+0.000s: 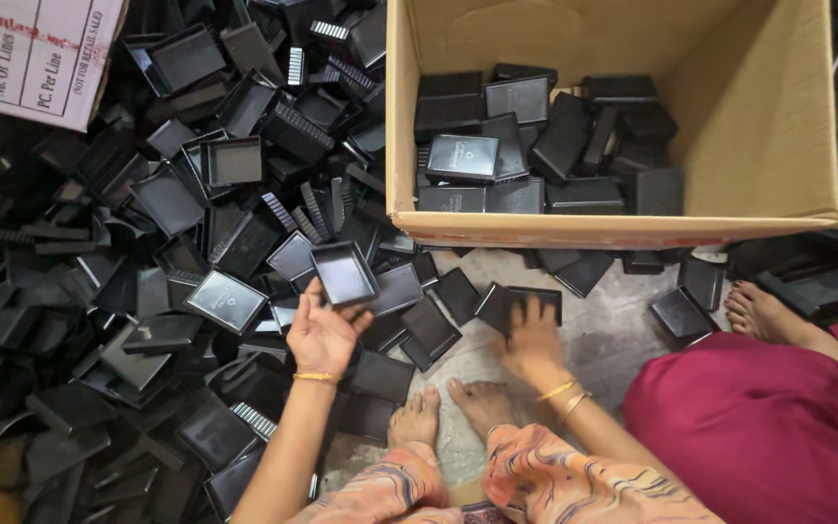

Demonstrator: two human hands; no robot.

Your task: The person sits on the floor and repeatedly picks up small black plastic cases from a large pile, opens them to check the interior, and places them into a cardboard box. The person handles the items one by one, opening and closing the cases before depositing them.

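Observation:
My left hand (322,333) holds a shallow black plastic tray-like box half (344,273) by its near edge, open side up, over the heap. My right hand (532,342) presses flat on another black box half (516,300) lying on the grey floor in front of my feet. Both wrists wear gold bangles. A big open cardboard carton (594,229) stands just beyond my hands; several closed black boxes (465,158) lie inside it.
A large heap of loose black box halves and ribbed inserts (167,252) covers the floor to the left. Another person in a maroon garment (768,427) sits at right, one bare foot (763,312) out. A white printed carton (36,53) stands top left.

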